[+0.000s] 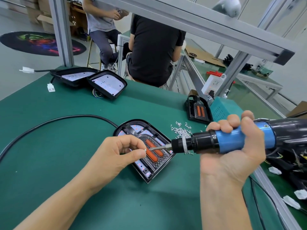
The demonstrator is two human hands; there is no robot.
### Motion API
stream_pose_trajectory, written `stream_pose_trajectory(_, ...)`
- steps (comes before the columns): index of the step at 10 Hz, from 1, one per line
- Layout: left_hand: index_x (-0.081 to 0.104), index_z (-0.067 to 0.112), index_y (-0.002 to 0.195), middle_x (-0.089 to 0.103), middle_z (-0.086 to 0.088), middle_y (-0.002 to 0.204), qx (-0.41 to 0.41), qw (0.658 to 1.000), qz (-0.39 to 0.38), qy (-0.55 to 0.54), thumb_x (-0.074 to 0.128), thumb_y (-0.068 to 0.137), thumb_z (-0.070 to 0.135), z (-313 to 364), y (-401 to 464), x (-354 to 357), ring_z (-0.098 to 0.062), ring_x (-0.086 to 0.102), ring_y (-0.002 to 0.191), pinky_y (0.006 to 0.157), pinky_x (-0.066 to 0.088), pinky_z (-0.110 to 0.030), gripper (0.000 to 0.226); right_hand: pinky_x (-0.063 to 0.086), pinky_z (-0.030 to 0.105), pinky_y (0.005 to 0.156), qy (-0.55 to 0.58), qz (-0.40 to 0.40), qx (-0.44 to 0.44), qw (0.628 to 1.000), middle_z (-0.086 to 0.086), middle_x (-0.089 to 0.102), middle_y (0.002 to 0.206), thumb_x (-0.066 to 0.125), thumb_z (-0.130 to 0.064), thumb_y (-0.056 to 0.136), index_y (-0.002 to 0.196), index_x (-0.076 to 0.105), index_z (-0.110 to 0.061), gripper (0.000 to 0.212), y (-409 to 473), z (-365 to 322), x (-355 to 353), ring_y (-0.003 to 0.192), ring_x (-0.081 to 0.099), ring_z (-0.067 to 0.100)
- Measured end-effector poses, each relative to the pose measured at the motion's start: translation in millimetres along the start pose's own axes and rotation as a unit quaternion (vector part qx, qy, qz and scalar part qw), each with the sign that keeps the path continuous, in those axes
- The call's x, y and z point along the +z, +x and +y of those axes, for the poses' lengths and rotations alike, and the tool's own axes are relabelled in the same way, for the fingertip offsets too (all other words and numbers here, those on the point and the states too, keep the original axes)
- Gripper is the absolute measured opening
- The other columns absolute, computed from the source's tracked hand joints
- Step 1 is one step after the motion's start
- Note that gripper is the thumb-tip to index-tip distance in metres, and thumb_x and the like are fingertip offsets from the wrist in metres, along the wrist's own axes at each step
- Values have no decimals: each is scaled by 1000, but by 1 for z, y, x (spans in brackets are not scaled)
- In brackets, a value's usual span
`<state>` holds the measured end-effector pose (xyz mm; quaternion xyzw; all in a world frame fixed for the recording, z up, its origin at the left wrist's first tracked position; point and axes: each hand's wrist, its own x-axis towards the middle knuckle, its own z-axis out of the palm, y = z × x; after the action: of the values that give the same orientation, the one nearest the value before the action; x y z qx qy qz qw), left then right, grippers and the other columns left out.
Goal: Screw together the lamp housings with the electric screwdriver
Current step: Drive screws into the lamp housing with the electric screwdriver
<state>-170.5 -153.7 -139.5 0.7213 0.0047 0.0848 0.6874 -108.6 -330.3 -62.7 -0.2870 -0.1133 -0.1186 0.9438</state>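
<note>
A black lamp housing (154, 170) with two orange strips lies on the green mat in the middle. Above it, my left hand (116, 153) pinches a small screw (145, 149) between thumb and forefinger, holding it against the bit tip. My right hand (232, 156) grips the blue and black electric screwdriver (232, 140), held level and pointing left. A heap of loose silver screws (181, 131) lies just right of the housing.
Two more housings (108, 85) rest at the back left, another (197, 108) at the back right beside a teal box (222, 108). A black cable (49, 122) curves across the mat. Wire harnesses (290, 163) pile at the right edge. Two people sit behind the table.
</note>
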Motion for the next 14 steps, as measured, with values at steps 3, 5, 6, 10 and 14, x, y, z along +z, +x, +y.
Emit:
stream_pose_trajectory(3, 72, 21, 80, 70, 0, 75, 12, 999, -19, -24, 75, 74, 27, 2, 0, 4, -9, 58, 70, 71, 47, -15, 9, 46, 19, 56, -10, -9, -2, 1000, -8, 50, 61, 52, -12, 75, 89, 54, -19, 16, -3, -2, 1, 49, 47, 5)
stream_pose_trajectory(5, 72, 22, 80, 70, 2, 74, 8, 1000, -17, -22, 69, 71, 30, 4, -1, 7, -8, 57, 69, 70, 46, -15, 12, 46, 20, 55, -14, -13, -6, 1000, -8, 50, 61, 52, -13, 74, 89, 54, -20, 16, -4, -3, 1, 49, 47, 5)
stream_pose_trajectory(6, 72, 22, 80, 71, 1, 75, 9, 1000, -16, -20, 69, 73, 30, 6, -3, 8, -9, 56, 70, 70, 46, -16, 11, 46, 20, 55, -17, -11, -10, 1000, -8, 50, 61, 52, -12, 74, 90, 54, -19, 17, -4, -3, 1, 49, 47, 5)
stream_pose_trajectory(10, 73, 16, 77, 72, -7, 72, 9, 996, 21, -82, 68, 64, 31, 5, 1, 14, -6, 64, 65, 65, 48, -9, 20, 46, 20, 53, -3, 25, -39, 999, -6, 48, 60, 52, -11, 72, 91, 53, -18, 20, -7, 0, 1, 48, 46, 7)
stream_pose_trajectory(14, 77, 16, 82, 72, -14, 71, 9, 994, 39, -100, 70, 59, 31, -2, 9, 7, -11, 62, 58, 55, 50, -15, 28, 50, 22, 59, 29, 36, -31, 998, -4, 52, 64, 57, -16, 74, 90, 56, -21, 16, -7, 5, 0, 51, 51, 10)
